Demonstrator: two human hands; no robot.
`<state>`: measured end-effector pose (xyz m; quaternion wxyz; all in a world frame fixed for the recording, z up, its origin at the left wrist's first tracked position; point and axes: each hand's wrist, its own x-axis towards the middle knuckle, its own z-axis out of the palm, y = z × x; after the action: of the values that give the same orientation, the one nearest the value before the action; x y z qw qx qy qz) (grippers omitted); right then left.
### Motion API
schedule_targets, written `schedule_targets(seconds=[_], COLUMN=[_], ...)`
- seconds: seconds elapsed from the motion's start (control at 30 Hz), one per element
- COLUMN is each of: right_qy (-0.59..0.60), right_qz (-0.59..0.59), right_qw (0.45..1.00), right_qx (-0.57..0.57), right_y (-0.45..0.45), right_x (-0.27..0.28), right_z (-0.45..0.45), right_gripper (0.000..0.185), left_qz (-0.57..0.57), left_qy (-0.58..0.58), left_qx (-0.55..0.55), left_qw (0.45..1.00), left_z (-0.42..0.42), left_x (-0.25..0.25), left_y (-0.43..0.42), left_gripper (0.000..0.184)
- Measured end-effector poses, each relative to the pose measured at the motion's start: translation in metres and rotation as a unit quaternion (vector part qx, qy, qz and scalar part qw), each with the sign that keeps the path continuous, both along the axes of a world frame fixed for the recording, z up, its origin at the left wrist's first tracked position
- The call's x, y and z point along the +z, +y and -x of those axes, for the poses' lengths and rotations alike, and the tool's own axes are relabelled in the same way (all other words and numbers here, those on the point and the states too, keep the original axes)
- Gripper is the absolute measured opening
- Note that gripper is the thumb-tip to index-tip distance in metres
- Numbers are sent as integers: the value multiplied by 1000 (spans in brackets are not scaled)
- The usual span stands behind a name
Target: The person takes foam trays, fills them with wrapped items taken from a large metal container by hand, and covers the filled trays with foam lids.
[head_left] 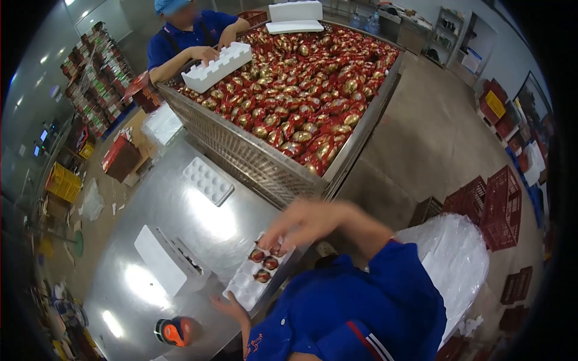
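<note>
A white foam egg tray (pixel 242 290) lies on the metal table in front of me, with several red-and-gold wrapped eggs (pixel 262 276) seated in its cups at the far end. Over that end is my right hand (pixel 304 221), blurred by motion, its fingers pointing down at the eggs; whether it grips one is unclear. My left hand (pixel 230 307) is by the tray's near end, fingers spread, holding nothing visible. Beyond the table, a large perforated metal bin (pixel 241 144) is heaped with the same wrapped eggs (pixel 295 114).
Another foam tray (pixel 208 182) and a white foam box piece (pixel 168 259) lie on the table (pixel 126 240), near an orange-and-black tape roll (pixel 173 332). Across the bin, a co-worker (pixel 189 42) handles a foam piece (pixel 217 66). Red crates (pixel 503 207) stand at right.
</note>
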<state>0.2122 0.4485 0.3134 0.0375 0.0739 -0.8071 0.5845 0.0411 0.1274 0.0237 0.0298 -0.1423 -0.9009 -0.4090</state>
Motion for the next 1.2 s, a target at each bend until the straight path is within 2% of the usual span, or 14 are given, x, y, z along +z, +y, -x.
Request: schedule_targets(seconds=[0.07, 0.13, 0.2, 0.27, 0.3, 0.4, 0.5, 0.6, 0.73, 0.8, 0.87, 1.0, 1.07, 1.2], right_qy=[44, 96, 12, -201, -189, -141, -136, -118, -125, -153, -36, -78, -85, -49], right_qz=[13, -148, -400, -436, -433, -414, -327, -298, -357, -295, -361, -357, -355, -370], right_qw=[972, 904, 853, 834, 849, 879, 911, 926, 919, 941, 930, 928, 928, 926], right_qx=[-231, -389, -335, -273, -236, -189, -213, -201, -113, -69, 56, 77, 76, 55], right_y=[75, 167, 242, 280, 293, 301, 307, 314, 318, 324, 327, 328, 329, 319], right_x=[32, 33, 7, -15, -16, -8, -1, -2, -7, -4, -1, -1, 0, -6], right_z=[-41, -57, -71, -72, -73, -74, -79, -83, -85, -93, -103, -100, -97, -98], right_gripper=[23, 25, 35, 44, 45, 45, 47, 46, 48, 52, 56, 60, 57, 51], left_qz=[-270, -390, -316, -206, -167, -35, 212, 265, 230, 219, 204, 251, 303, 279], left_qy=[-110, -115, -44, 83, 119, 158, 162, 129, 54, 60, 68, 50, 0, 2], left_qx=[-93, -273, -445, -551, -582, -609, -611, -630, -715, -723, -733, -721, -756, -724], left_qw=[952, 872, 837, 804, 787, 776, 745, 719, 658, 652, 646, 644, 580, 630], left_z=[-24, -56, -81, -104, -114, -139, -142, -141, -108, -104, -103, -102, -105, -115], left_x=[92, 152, 210, 267, 279, 280, 270, 277, 275, 272, 275, 279, 289, 290], left_y=[54, 107, 159, 222, 257, 344, 387, 398, 420, 421, 421, 435, 445, 436], left_gripper=[64, 59, 56, 56, 59, 65, 70, 68, 59, 60, 61, 82, 89, 91])
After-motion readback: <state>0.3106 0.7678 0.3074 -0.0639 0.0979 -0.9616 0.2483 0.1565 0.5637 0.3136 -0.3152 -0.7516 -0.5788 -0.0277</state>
